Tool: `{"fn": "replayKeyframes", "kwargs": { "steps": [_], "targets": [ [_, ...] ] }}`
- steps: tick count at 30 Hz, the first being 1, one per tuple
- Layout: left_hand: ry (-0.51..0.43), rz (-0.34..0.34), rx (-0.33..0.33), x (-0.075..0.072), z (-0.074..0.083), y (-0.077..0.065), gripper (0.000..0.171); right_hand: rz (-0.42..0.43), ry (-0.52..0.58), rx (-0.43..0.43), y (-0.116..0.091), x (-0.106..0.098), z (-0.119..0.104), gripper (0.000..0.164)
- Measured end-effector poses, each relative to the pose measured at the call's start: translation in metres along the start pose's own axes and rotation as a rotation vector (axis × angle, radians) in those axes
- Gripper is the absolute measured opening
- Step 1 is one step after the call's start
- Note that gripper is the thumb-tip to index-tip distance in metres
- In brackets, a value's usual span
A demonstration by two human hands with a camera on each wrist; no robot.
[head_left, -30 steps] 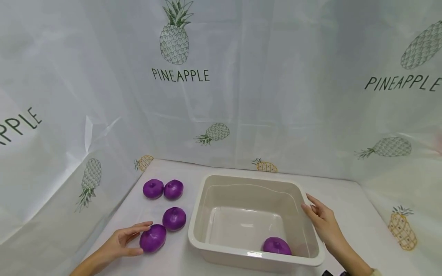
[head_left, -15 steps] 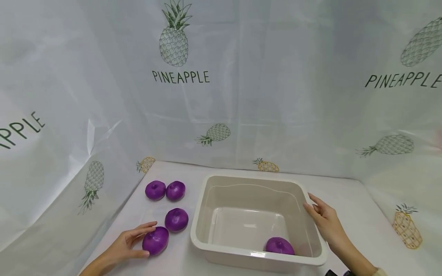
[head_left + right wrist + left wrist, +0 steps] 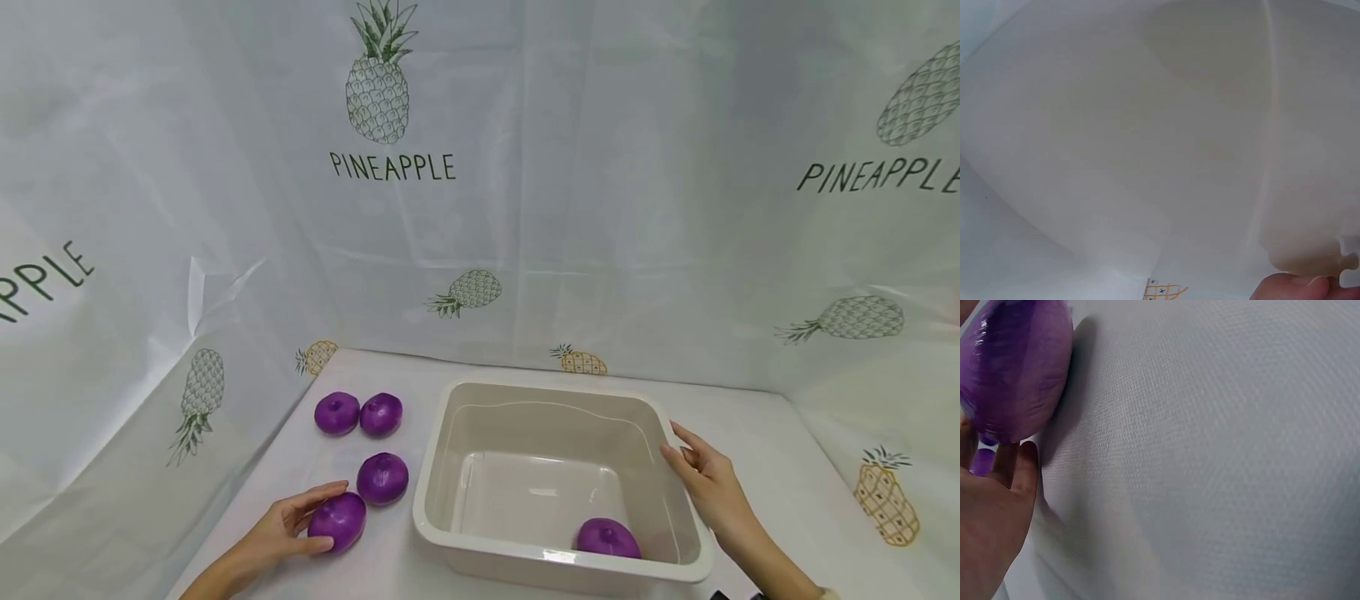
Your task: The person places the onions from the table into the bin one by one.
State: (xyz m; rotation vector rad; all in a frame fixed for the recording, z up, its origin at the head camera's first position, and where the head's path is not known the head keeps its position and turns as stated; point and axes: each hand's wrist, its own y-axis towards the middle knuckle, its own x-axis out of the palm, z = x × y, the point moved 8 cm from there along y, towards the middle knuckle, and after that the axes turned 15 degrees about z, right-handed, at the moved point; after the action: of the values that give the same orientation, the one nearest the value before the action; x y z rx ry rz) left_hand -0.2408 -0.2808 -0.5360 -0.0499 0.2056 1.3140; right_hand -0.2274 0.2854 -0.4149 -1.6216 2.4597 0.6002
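Note:
My left hand has its thumb and fingers around the nearest purple onion on the left of the table. Close up in the left wrist view, fingertips lie against the onion's skin. My right hand grips the right rim of a beige plastic basin, thumb on the inside and fingers outside. One more purple onion lies in the basin's front right corner, partly hidden by the front wall. In the right wrist view a thumb shows at the bottom edge.
Just behind the held onion lies another purple onion. Farther back, two more purple onions, a left one and a right one, sit side by side. A pineapple-print sheet hangs around the white table.
My left thumb and fingers have closed in on the nearest onion, which stays in place on the table. The right hand keeps its grip on the basin; the view has shifted slightly.

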Motion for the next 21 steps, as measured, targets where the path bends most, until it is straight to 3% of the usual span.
{"fn": "replayKeyframes", "kwargs": {
  "steps": [9,21],
  "targets": [
    [0.030,-0.017,-0.063,0.0036,-0.0070,-0.0012,0.060,-0.001,0.006,0.015,-0.0005,-0.0006,0.0018,0.052],
    [0.051,-0.032,-0.005,0.0019,-0.0028,-0.0016,0.057,-0.008,0.024,-0.002,0.0007,-0.0004,-0.0011,0.051]
  ]
}}
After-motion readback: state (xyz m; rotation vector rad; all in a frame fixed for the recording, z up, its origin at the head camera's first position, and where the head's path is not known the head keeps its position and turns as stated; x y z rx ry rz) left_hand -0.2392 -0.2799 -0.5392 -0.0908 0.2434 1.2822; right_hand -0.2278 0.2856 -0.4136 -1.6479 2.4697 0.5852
